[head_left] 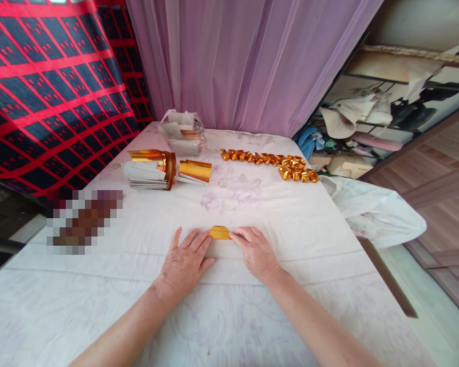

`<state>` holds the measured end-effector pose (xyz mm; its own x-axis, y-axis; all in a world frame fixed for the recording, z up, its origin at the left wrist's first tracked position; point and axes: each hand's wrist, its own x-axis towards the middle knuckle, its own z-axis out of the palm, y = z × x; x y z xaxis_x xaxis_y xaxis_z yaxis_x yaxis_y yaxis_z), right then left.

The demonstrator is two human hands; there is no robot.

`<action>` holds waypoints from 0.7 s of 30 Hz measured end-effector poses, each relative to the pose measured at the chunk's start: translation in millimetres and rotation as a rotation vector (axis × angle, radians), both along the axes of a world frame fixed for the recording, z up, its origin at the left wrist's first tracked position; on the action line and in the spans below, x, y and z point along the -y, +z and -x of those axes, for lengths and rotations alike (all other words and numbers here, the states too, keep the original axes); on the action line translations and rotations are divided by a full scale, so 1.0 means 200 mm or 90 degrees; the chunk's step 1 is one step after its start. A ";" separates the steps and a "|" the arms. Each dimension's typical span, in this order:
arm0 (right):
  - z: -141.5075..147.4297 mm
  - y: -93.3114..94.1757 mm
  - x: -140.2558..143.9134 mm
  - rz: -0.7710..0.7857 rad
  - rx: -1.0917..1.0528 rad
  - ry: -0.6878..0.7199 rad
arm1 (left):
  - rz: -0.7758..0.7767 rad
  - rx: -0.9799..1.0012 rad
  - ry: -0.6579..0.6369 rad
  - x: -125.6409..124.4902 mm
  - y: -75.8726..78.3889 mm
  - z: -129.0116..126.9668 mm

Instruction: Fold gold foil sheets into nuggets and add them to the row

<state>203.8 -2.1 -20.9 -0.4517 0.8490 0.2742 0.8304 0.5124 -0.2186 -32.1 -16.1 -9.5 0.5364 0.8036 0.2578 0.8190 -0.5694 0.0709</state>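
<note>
A small piece of folded gold paper [219,233] lies flat on the cloth between my two hands, its upper corners slanted inward. My left hand [185,257] rests palm down with fingers spread, the fingertips touching the paper's left end. At the other end, my right hand [257,251] has thumb and fingers pinched together on the paper's right corner. Farther back stand bundled stacks of gold-and-white paper sheets [149,171], with a few loose gold sheets [195,171] beside them. Folded shiny gold paper pieces [260,157] sit in rows at the back right.
A clear plastic bag [181,133] of paper stands at the table's back. The table bears a pale flowered cloth [229,316]. A white plastic bag [382,211] hangs by the right edge, near a cluttered shelf [367,117]. Purple curtain [248,61] hangs behind; a blurred patch covers something left.
</note>
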 end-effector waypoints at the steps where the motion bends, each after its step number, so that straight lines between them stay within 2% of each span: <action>1: -0.01 0.00 0.00 -0.003 0.002 0.003 | -0.002 0.001 0.000 0.00 0.00 0.00; 9: -0.09 -0.01 0.05 -0.052 -0.056 0.046 | 0.020 0.012 0.000 0.00 0.02 -0.01; 15: -0.03 -0.01 0.01 -0.056 -0.181 -0.091 | 0.025 0.075 0.007 -0.03 -0.02 -0.01; 21: 0.04 -0.01 -0.01 -0.052 -0.175 -0.102 | -0.007 0.177 -0.017 -0.06 -0.04 0.01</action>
<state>195.7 -0.3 -22.3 -0.2140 0.8731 0.4381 0.8173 0.4057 -0.4092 -35.0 -5.0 -17.8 0.4645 0.7864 0.4071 0.7539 -0.5924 0.2842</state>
